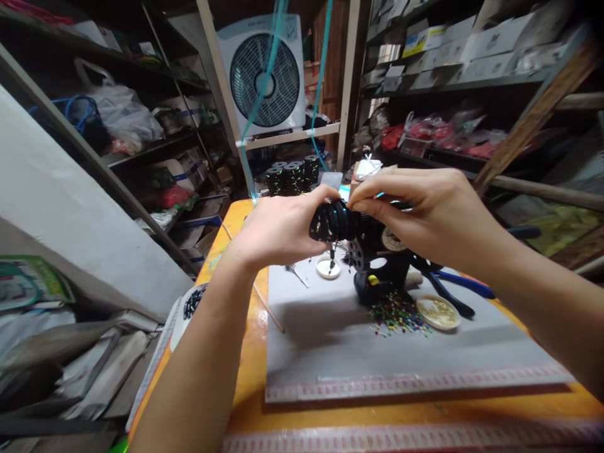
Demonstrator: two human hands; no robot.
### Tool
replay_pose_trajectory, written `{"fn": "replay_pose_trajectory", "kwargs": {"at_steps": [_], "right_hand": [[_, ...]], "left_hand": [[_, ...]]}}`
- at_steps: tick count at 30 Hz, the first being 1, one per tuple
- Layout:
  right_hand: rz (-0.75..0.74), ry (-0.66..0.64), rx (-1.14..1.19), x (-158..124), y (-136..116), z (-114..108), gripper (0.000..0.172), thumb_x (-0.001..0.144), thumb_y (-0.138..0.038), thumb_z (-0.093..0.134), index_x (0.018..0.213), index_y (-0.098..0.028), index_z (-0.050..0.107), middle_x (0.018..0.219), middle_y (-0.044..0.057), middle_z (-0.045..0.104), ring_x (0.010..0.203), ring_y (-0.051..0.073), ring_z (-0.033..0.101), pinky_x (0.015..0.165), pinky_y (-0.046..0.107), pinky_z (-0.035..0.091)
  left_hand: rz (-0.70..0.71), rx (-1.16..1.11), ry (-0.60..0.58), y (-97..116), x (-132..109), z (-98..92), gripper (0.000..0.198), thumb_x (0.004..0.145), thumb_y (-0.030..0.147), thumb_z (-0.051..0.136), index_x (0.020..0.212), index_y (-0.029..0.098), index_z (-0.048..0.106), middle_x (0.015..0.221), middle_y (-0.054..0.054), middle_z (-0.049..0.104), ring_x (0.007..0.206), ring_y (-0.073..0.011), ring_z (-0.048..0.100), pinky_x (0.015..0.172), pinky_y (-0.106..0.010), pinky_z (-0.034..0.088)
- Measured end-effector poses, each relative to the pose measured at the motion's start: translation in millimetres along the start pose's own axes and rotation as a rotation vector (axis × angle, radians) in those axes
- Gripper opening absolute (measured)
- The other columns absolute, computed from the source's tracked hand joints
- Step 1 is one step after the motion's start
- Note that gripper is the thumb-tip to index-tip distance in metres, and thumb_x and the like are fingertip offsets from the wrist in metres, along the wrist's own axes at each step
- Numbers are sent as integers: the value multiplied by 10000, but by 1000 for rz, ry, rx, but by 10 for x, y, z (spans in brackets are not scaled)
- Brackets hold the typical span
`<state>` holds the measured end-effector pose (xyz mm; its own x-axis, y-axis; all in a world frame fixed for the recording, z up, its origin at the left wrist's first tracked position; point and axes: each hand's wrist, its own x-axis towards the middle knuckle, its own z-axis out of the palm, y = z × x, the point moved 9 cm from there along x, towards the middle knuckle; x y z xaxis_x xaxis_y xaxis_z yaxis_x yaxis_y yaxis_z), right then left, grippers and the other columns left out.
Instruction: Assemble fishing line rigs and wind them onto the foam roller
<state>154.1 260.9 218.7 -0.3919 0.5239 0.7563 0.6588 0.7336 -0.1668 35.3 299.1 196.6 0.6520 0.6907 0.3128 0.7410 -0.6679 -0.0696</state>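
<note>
Shelving (500,82) loaded with boxes and bags flanked an orange-topped table (250,333), with a box fan (267,75) set on a frame behind it. On the table lay a pale board (325,368), and above its far part both hands met at a row of black discs (333,220). The row's long axis ran roughly crosswise, from the left palm toward the right fingertips, with the discs' broad faces turned to the sides. The left hand (280,226) enclosed the left part of the row, its thumb over the top and its other fingers partly hidden. The right hand (434,204) reached in from the opposite side; its thumb and index finger were drawn together in a narrow pinch at the upper right edge of the row. Whether a small item sat between these fingertips could not be told. Thus the row lay directly left of the right fingertips, touching or just beside them, with the left hand the nearer of the two. Below and to the right stood a black stand (384,277); at its foot lay coloured pins (401,314), beside a shallow dish (440,326) and blue-handled pliers (465,284).
</note>
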Motion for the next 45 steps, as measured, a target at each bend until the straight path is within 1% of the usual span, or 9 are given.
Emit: {"fn": "replay_pose_trajectory", "kwargs": {"at_steps": [5,11,22,24,27,33,38,42,45], "right_hand": [[63,16,80,-11,83,30,104,898,-201,609,861,-194,705,831,15,709,728,155,624,692,311,476],[34,8,44,-17,61,22,113,910,-186,596,860,-207,695,851,17,709,737,152,632,696,312,486],[-172,142,-239,-145,-160,45,143,950,-189,540,908,-191,677,931,69,735,894,219,705,774,349,552],[-242,197,-285,-204,-195,35,104,927,-156,581,950,-185,678,925,72,742,892,213,716,777,333,564],[-339,233,-319,-281,-237,34,182,894,-77,603,1017,-188,678,941,66,753,871,194,723,775,306,572],[-288,217,-287,-328,-186,45,236,911,-91,567,1065,-225,685,1021,59,748,923,202,712,796,331,579],[-211,104,-273,-325,-141,130,280,942,-165,508,1147,-262,672,1108,68,715,1006,241,675,898,415,552],[-203,26,-286,-373,-189,170,381,934,-162,497,1297,-223,595,1206,115,664,1092,297,624,975,491,507],[-168,33,-279,-530,-226,102,479,917,-171,529,1394,-196,500,1299,162,593,1196,346,559,1020,540,458]], "left_hand": [[10,1,18,6,-2,0,574,781,395,606,1332,321,466,1092,11,746,828,-234,705,647,-306,429],[7,-5,17,14,6,1,591,772,383,613,1342,313,471,1073,4,749,826,-231,702,647,-303,433],[5,-4,-4,3,7,9,598,773,380,598,1350,309,460,1150,-5,733,879,-243,706,682,-310,454],[5,-8,-7,3,6,9,588,774,380,593,1343,313,461,1162,3,728,891,-249,706,689,-316,457],[1,-8,-12,3,8,13,589,773,380,591,1343,312,456,1155,4,730,887,-250,708,691,-320,459],[2,-16,-6,11,0,5,583,775,363,589,1340,298,462,1173,-3,726,915,-249,706,704,-313,463],[16,-18,12,-7,5,20,596,768,353,606,1343,294,457,1168,-10,726,928,-251,706,732,-316,479],[30,-32,5,-1,12,23,620,773,371,630,1356,292,434,1240,-22,692,991,-251,697,786,-320,497],[23,-22,44,38,-34,-36,659,767,373,680,1359,218,435,1325,-77,636,1125,-262,643,888,-332,490]]}}
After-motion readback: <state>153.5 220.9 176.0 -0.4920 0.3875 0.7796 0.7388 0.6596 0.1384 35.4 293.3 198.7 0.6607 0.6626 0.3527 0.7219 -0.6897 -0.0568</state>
